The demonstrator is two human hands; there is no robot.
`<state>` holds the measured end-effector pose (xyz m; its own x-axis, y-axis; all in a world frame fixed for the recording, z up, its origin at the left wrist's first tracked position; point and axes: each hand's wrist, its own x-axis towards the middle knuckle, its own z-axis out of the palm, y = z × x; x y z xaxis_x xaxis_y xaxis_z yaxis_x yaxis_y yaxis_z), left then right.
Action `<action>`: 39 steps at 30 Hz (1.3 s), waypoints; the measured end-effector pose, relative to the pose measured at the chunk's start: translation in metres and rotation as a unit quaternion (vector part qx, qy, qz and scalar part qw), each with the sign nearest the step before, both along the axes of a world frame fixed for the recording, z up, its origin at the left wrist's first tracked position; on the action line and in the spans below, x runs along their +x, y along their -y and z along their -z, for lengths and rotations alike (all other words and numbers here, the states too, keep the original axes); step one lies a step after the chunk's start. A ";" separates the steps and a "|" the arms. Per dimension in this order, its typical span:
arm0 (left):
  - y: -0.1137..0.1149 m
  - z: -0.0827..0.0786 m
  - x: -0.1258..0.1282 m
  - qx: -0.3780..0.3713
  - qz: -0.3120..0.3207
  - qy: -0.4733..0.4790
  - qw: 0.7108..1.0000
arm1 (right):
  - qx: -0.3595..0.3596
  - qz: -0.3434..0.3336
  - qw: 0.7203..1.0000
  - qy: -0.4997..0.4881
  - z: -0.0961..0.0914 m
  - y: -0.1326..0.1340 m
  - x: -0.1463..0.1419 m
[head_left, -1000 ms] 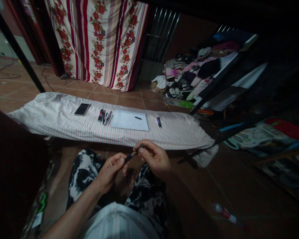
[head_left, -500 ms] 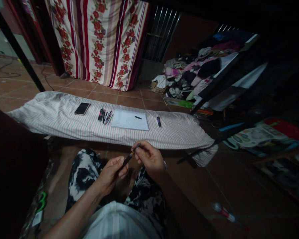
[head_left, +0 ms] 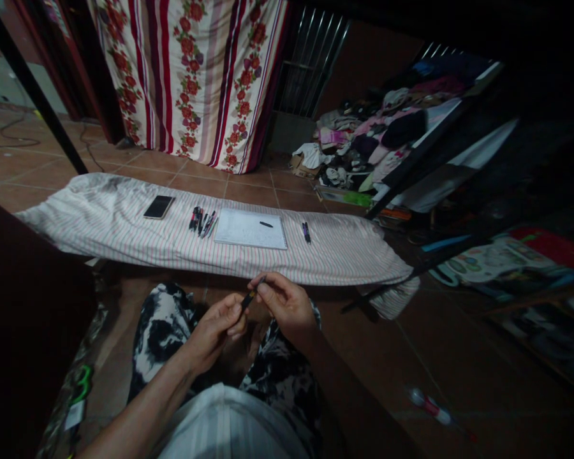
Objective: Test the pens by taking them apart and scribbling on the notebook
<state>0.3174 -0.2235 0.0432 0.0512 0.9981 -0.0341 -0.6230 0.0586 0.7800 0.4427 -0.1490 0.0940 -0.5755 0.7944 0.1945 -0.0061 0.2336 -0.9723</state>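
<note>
Both my hands hold one dark pen over my lap. My left hand pinches its lower end, fingers curled. My right hand grips the upper end between thumb and fingertips. In front of me a long striped cushion lies on the tiled floor. On it lie a phone, a bunch of several pens, an open spiral notebook with a pen cap on the page, and two more pens.
A flowered curtain hangs behind. A heap of clothes lies at the back right beside a dark slanted frame. A bottle lies on the floor at right. A black pole slants at left.
My two hands have drawn closer together along the pen, so less of it shows between them. The things on the cushion have not moved.
</note>
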 end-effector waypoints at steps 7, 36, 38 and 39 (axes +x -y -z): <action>0.001 0.002 -0.001 -0.017 -0.025 -0.031 0.999 | -0.023 0.001 1.000 -0.009 0.006 -0.002 -0.001; 0.004 0.005 -0.001 -0.058 -0.058 -0.057 0.995 | 0.094 0.036 0.994 0.052 -0.004 0.004 0.001; 0.005 0.006 -0.001 -0.056 -0.052 -0.055 0.996 | 0.086 0.040 0.994 0.053 -0.004 0.005 0.000; 0.005 0.007 -0.001 -0.055 -0.048 -0.055 0.996 | 0.080 0.043 0.994 0.053 -0.003 0.005 0.001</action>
